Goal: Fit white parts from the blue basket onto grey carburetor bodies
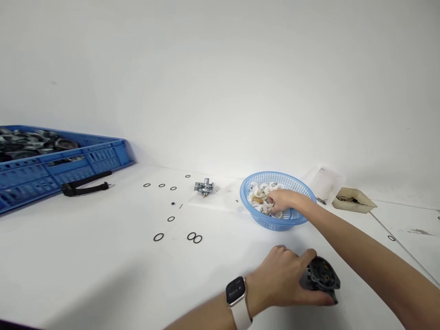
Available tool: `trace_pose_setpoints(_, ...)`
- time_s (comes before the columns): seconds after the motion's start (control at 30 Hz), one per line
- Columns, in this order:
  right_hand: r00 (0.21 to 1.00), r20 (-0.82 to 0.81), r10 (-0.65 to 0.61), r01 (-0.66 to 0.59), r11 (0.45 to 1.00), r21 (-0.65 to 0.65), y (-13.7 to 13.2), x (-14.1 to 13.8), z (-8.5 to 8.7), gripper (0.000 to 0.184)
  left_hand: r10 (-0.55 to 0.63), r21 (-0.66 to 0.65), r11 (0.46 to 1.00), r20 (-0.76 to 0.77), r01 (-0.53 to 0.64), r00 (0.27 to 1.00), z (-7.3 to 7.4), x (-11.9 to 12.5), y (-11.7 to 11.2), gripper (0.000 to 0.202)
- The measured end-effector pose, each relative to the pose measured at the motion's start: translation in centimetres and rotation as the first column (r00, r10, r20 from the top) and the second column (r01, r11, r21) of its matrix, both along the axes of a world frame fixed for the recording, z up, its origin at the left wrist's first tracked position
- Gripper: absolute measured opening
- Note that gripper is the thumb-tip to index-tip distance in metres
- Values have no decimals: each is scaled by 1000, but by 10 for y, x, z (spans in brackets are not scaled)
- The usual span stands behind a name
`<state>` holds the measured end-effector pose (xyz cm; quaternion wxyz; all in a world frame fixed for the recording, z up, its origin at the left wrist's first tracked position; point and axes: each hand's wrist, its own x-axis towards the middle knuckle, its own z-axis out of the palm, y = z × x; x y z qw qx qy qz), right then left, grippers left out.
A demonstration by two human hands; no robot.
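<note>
My left hand point(283, 277), with a white-strapped watch on its wrist, is closed around a dark round metal part point(323, 277) that rests on the white table near the front edge. My right hand point(280, 200) reaches into a small blue plastic basket point(271, 222) and its fingers are curled in among the white rings point(261, 195) that fill it. What the fingers hold there is hidden.
Several black O-rings point(194, 237) lie scattered on the table. A small metal fitting point(204, 187) sits left of the basket. A black hand tool point(85, 184) lies beside a blue crate point(51, 169) of dark metal parts at far left. A beige tray point(354, 200) stands at right.
</note>
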<state>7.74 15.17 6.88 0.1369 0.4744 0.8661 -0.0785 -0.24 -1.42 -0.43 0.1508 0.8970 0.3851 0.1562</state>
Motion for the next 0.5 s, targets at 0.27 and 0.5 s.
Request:
trace_pose_setpoints(0.27,996,-60,71,-72,997,-20,-8,16,0,16,-18,56,998,35,16,999,-4,-2,-1,77)
trace_pose_setpoints(0.5,940,-342,6,8,999,40,-74,75,50,19,20,-59,998,117,-13,993,-1,-3,0,75)
